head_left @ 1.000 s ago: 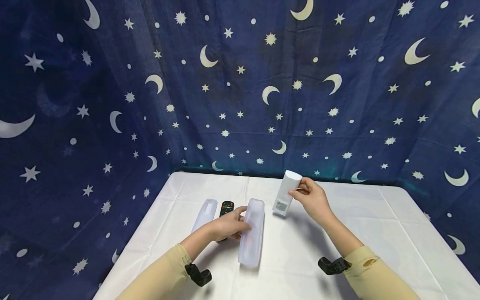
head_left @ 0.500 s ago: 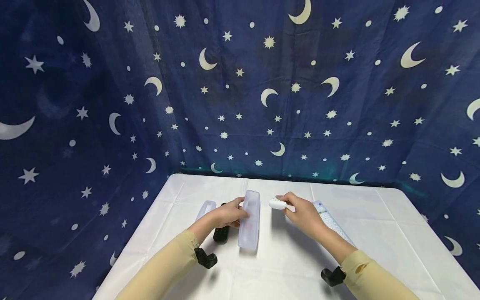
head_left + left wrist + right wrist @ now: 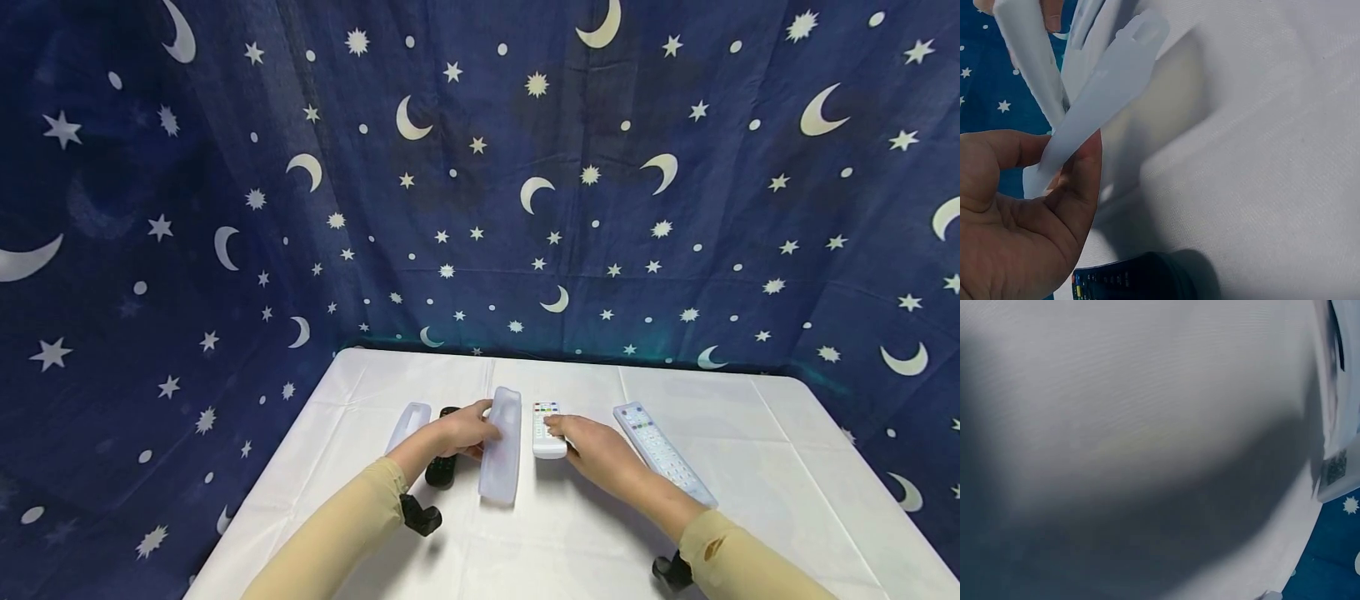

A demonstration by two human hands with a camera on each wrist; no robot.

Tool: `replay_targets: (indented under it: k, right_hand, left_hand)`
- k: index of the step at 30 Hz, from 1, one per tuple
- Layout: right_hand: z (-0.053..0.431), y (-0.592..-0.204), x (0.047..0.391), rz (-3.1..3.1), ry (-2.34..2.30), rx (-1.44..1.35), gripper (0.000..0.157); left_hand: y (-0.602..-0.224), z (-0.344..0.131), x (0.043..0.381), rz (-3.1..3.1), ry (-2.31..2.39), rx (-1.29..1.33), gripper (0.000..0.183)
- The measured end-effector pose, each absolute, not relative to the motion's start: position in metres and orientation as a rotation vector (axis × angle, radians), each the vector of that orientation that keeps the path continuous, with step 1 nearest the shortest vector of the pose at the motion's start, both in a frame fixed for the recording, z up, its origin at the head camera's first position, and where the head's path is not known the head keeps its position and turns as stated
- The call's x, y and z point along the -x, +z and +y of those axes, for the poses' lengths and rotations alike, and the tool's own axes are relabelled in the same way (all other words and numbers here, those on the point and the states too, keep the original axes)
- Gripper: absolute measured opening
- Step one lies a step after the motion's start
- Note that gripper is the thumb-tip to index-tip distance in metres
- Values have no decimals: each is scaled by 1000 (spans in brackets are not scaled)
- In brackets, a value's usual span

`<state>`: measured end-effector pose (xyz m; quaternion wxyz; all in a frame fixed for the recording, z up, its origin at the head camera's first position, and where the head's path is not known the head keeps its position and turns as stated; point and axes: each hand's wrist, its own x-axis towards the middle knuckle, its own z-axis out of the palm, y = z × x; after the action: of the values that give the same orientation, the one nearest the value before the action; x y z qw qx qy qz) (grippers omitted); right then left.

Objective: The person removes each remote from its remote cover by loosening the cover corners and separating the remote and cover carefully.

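Observation:
In the head view my left hand (image 3: 463, 429) pinches a translucent remote cover (image 3: 502, 462) by its left side, raised off the table at a tilt. The left wrist view has the same cover (image 3: 1113, 81) between thumb and fingers. My right hand (image 3: 600, 450) grips a white remote control (image 3: 550, 448) just right of the cover, its button side up and apart from the cover in the head view. Part of the white remote (image 3: 1029, 56) is also visible in the left wrist view. A label with a printed code shows on the white remote (image 3: 1337, 467) at the right wrist view's edge.
A black remote (image 3: 440, 472) lies beneath my left hand, partly hidden. Left of it is another translucent cover (image 3: 407, 425). A pale bluish remote (image 3: 665, 457) lies slantwise beyond my right forearm. All are on a white-clothed table (image 3: 757, 450) before a starry curtain (image 3: 480, 208).
My right hand has lowered the white remote and turned it from its back, upright, to buttons up, closer to the cover. The left hand keeps its hold on the cover, with little movement.

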<state>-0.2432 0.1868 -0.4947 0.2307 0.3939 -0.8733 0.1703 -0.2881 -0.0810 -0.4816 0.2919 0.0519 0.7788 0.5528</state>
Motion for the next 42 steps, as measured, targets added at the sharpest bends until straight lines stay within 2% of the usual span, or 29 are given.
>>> replay_targets:
  k: [3,5,8,9,11,13,20,25,42]
  right_hand:
    - [189,-503,243,-2338,401,-1151,43]
    - [191,-508,242,-2310,337,-1196,37]
    - [192,-515,241,-2266,245,-1249,9]
    - [192,-517,241,-2246,216,-1261,13]
    - [191,-520,241,-2204,168,-1279,33]
    - [190,-522,241,-2166,124,-1297,40]
    - [188,-528,241,-2122,-25,-1371,9]
    - [190,-532,240,-2120,-105,-1408,10]
    - [197,-533,235,-2259,-91,-1447,17]
  left_hand:
    - [-483,-80,287,2087,1457,-133,81]
    - [-484,-79,287,2107,1438,-134,80]
    - [-485,-78,285,2173,1383,-157,78]
    - [-485,-77,285,2218,1346,-174,77]
    - [-484,-77,284,2325,1247,-219,74]
    - [-483,-77,283,2455,1104,-276,70]
    - [-480,-77,282,2678,789,-405,59]
    - [-481,-79,281,2705,753,-404,54]
    - [-481,-78,278,2740,703,-387,58]
